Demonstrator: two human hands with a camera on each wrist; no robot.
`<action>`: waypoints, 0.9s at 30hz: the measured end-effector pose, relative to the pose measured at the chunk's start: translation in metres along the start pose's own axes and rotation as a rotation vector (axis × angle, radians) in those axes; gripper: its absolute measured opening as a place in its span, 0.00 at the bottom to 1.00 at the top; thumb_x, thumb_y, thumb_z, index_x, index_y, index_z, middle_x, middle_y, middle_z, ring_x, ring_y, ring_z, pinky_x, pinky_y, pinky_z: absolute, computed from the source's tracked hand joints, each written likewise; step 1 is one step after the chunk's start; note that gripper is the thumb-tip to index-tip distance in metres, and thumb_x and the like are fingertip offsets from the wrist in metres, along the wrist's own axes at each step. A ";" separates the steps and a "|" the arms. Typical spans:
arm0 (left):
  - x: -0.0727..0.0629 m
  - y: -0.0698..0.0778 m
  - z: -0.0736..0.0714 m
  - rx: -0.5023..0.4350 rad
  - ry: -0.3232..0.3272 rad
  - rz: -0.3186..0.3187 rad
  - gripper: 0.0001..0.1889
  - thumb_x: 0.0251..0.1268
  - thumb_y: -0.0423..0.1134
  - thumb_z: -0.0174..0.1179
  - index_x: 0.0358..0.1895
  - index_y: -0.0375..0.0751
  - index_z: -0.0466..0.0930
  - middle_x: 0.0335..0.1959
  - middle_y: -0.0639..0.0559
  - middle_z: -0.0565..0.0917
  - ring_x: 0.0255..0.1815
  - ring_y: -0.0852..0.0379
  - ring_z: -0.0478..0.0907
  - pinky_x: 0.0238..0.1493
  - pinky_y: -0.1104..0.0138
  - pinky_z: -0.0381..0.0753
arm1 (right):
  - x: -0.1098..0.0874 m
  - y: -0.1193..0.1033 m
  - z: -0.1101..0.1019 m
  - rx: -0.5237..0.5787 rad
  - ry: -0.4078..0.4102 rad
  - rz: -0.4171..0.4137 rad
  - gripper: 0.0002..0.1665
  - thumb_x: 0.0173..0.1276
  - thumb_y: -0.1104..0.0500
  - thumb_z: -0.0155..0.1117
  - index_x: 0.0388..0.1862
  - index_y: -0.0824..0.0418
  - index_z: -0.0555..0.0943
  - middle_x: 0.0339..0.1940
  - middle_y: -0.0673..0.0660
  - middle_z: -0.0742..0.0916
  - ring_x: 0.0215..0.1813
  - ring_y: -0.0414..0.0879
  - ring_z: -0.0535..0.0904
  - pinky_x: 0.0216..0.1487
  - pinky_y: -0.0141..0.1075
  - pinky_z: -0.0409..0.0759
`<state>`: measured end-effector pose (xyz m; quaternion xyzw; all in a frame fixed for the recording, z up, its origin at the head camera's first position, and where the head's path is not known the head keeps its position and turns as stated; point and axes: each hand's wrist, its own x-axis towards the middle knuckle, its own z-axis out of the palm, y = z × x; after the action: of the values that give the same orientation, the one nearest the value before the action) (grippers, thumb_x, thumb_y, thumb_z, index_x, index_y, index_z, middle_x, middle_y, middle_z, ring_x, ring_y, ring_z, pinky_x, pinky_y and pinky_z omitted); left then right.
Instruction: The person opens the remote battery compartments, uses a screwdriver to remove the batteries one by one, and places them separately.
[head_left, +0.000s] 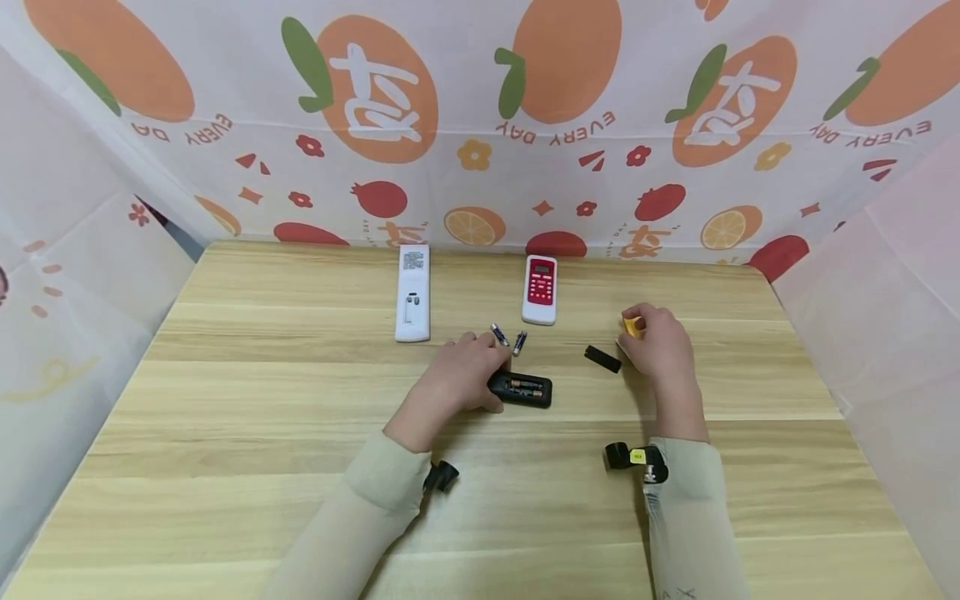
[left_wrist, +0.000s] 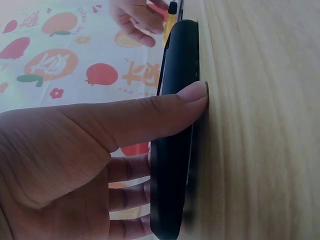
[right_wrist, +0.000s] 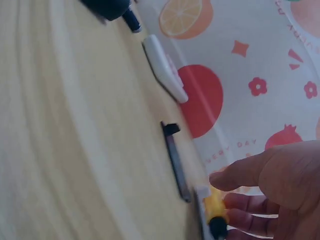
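Note:
My left hand (head_left: 459,371) grips one end of a black remote control (head_left: 546,392) lying on the table. Its back faces up, and two batteries (head_left: 527,387) sit in the uncovered compartment. In the left wrist view the thumb presses along the edge of the remote (left_wrist: 172,165), fingers on the opposite side. My right hand (head_left: 662,350) has thumb and fingertips around a small yellow object with a black end (right_wrist: 215,205), low over the table; its kind is unclear. Left of that hand lies a narrow black battery cover (head_left: 602,359). Two loose batteries (head_left: 498,334) lie just beyond the left hand.
A white remote (head_left: 412,321) lies back-up at the far left, its battery compartment uncovered. Another white remote with a red face (head_left: 540,312) lies at the back centre. A printed cloth (head_left: 472,183) hangs behind the wooden table (head_left: 285,400).

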<state>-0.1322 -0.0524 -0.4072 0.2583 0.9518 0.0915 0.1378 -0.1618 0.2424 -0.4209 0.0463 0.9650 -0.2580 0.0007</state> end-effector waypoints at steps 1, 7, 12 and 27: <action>0.000 0.000 0.000 -0.001 -0.001 0.000 0.25 0.43 0.52 0.80 0.44 0.53 0.80 0.46 0.52 0.78 0.46 0.50 0.73 0.50 0.52 0.76 | 0.000 0.002 0.001 0.000 -0.006 0.010 0.23 0.67 0.59 0.64 0.60 0.62 0.78 0.52 0.67 0.80 0.52 0.62 0.77 0.52 0.56 0.74; -0.001 -0.002 -0.002 -0.022 -0.016 0.006 0.24 0.44 0.50 0.80 0.44 0.54 0.80 0.46 0.53 0.78 0.47 0.50 0.73 0.50 0.52 0.75 | 0.002 0.011 0.006 0.011 -0.015 0.053 0.29 0.67 0.60 0.63 0.67 0.61 0.73 0.52 0.68 0.77 0.51 0.62 0.75 0.52 0.55 0.75; -0.002 -0.005 -0.003 -0.047 -0.034 0.010 0.23 0.45 0.47 0.80 0.45 0.54 0.80 0.45 0.53 0.78 0.47 0.50 0.73 0.51 0.53 0.75 | 0.004 0.013 0.007 0.017 -0.034 0.069 0.33 0.67 0.61 0.61 0.71 0.61 0.69 0.51 0.68 0.79 0.49 0.62 0.76 0.50 0.54 0.75; -0.004 -0.005 -0.004 -0.081 -0.068 -0.020 0.23 0.46 0.48 0.79 0.45 0.54 0.77 0.43 0.54 0.77 0.44 0.52 0.72 0.43 0.56 0.76 | -0.012 -0.049 -0.002 0.311 0.015 -0.174 0.35 0.67 0.63 0.60 0.73 0.52 0.68 0.46 0.60 0.81 0.41 0.52 0.82 0.38 0.42 0.82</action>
<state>-0.1331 -0.0591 -0.4036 0.2458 0.9446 0.1199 0.1814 -0.1546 0.1999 -0.3945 -0.0357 0.9139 -0.4027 -0.0357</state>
